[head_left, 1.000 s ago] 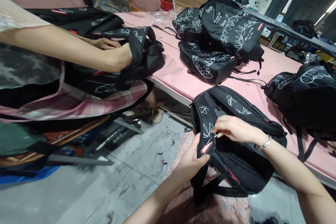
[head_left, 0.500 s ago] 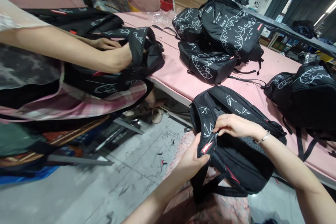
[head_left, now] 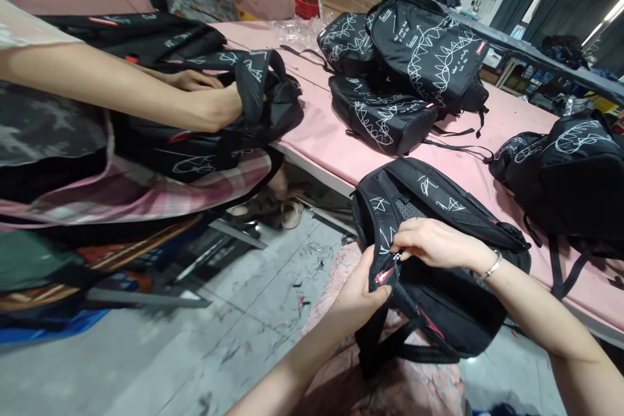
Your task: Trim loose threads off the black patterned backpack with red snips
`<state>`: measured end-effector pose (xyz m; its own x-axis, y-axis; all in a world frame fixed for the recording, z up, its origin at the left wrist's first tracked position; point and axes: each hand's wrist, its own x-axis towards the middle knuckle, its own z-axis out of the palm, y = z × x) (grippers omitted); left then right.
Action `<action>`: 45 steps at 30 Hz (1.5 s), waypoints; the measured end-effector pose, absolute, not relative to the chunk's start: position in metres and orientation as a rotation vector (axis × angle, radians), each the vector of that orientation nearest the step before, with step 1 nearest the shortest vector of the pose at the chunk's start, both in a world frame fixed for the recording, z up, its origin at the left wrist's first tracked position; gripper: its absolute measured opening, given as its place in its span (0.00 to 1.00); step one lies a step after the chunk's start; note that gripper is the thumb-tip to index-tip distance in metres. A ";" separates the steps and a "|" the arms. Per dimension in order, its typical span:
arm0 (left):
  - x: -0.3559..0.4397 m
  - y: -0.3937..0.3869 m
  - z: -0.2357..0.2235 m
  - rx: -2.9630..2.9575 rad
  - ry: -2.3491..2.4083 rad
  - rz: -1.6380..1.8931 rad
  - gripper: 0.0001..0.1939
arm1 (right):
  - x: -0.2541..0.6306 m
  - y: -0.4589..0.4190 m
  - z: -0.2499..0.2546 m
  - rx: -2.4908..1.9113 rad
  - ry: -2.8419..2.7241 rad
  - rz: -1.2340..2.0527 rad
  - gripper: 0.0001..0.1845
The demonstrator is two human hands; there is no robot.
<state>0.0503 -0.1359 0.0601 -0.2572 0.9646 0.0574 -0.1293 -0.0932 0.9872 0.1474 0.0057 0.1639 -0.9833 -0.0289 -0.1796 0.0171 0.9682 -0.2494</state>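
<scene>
A black backpack with white line drawings rests on my lap and against the table edge, its padded back and straps facing up. My left hand is closed round a shoulder strap, thumb beside a small red-and-white label. Just above the label, my right hand pinches at the strap, fingertips at a small shiny metal piece. It looks like a zip pull, but the fingers partly cover it. A webbing strap dangles below the bag.
Several similar backpacks are stacked on the pink table, and more backpacks sit at the right. On the left, a co-worker's arm reaches into another backpack. Thread scraps litter the tiled floor.
My right hand has shifted slightly down and left along the strap, closer to my left hand. The label now looks more folded. My left hand stays on the strap.
</scene>
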 end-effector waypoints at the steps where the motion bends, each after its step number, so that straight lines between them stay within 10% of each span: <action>1: 0.051 -0.136 0.060 1.034 1.246 1.517 0.34 | 0.148 0.005 0.164 -0.009 2.933 -0.363 0.05; 20: 0.057 -0.129 0.077 0.907 1.140 1.469 0.27 | 0.202 -0.022 0.134 0.556 3.475 -0.561 0.10; 45: 0.073 -0.121 0.086 0.673 0.912 1.403 0.35 | 0.234 -0.075 0.090 0.946 3.594 0.291 0.18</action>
